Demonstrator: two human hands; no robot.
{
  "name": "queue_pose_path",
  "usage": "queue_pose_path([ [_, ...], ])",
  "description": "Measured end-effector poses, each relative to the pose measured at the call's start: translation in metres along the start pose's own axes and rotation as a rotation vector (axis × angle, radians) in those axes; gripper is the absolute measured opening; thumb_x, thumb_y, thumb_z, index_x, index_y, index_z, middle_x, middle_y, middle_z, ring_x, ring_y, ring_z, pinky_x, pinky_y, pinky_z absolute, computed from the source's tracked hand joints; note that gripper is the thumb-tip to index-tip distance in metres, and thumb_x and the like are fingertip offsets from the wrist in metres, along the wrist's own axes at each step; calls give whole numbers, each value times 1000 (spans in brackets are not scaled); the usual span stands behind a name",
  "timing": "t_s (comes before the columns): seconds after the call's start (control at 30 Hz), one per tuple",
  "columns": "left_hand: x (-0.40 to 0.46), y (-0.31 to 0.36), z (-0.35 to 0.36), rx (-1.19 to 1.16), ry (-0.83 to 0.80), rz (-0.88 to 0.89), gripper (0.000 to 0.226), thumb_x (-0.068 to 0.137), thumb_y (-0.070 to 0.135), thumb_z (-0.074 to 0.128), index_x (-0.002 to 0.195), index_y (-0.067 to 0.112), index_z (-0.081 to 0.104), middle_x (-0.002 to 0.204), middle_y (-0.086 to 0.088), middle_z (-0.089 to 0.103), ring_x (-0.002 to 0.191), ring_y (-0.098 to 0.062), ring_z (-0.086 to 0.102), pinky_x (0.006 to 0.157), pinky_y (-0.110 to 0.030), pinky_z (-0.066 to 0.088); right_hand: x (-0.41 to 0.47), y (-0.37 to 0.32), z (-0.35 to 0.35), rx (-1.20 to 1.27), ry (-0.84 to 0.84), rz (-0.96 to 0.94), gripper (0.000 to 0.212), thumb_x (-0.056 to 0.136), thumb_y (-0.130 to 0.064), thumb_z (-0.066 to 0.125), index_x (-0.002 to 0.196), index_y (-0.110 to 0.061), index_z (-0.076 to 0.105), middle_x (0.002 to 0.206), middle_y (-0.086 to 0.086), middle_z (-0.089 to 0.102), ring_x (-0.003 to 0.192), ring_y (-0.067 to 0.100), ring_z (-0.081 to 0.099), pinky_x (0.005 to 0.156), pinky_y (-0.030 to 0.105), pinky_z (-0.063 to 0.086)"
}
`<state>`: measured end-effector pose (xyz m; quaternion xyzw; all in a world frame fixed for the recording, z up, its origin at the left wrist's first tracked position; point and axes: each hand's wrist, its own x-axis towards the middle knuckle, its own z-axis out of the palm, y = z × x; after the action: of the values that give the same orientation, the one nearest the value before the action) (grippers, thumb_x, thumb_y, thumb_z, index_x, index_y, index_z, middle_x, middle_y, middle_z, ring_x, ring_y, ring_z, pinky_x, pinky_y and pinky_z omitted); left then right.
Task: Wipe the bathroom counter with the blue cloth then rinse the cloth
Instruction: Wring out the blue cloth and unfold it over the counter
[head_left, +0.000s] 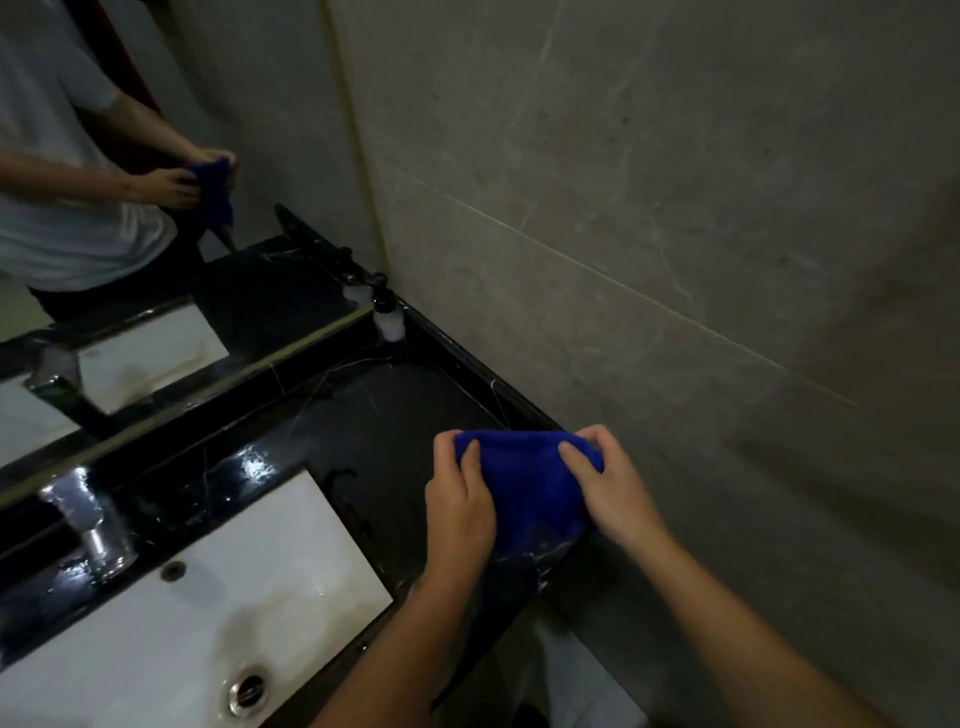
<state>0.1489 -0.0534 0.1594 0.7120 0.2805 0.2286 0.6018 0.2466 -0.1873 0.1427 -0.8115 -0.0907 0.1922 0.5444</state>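
The black bench fills the middle of the frame, glistening with wet streaks near the sink, so wiping looks at least partly done. The tap at lower left shows no running water; rinsing seems yet to come. Right of centre, the cloth is bunched just over the bench's right end. The left hand and right hand each pinch its top edge, fingers curled round the fabric.

Dim, soft blur, edge distortion
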Motion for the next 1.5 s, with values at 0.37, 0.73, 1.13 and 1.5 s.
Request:
queue_pose_path([
  [0.37,4,-71,35,-527,69,-796,60,100,5,58,150,34,40,136,-11,54,107,-30,65,78,-46,62,12,87,14,702,-414,662,86,79,-14,76,151,-33,34,134,13,61,109,30,71,79,43,60],
  [0.73,-6,-107,35,171,-32,-438,40,108,21,42,141,45,43,123,22,54,93,12,60,92,-11,47,50,97,18,-307,-268,81,52,98,-18,61,142,-40,44,137,-1,57,122,19,59,103,39,50],
  [1.13,15,-163,67,763,107,-196,63,85,15,70,144,17,47,157,-13,32,146,-30,22,118,-51,26,84,125,63,-981,-95,-567,62,83,-20,59,143,-10,47,153,19,43,140,37,42,109,51,41],
  [1.5,18,-206,50,1076,-393,61,62,106,50,21,162,28,3,169,0,-9,156,-25,-16,125,-51,-7,94,161,62,-1078,-429,-396,70,98,-55,17,161,-30,-1,169,3,-9,155,19,-14,123,40,-10],
])
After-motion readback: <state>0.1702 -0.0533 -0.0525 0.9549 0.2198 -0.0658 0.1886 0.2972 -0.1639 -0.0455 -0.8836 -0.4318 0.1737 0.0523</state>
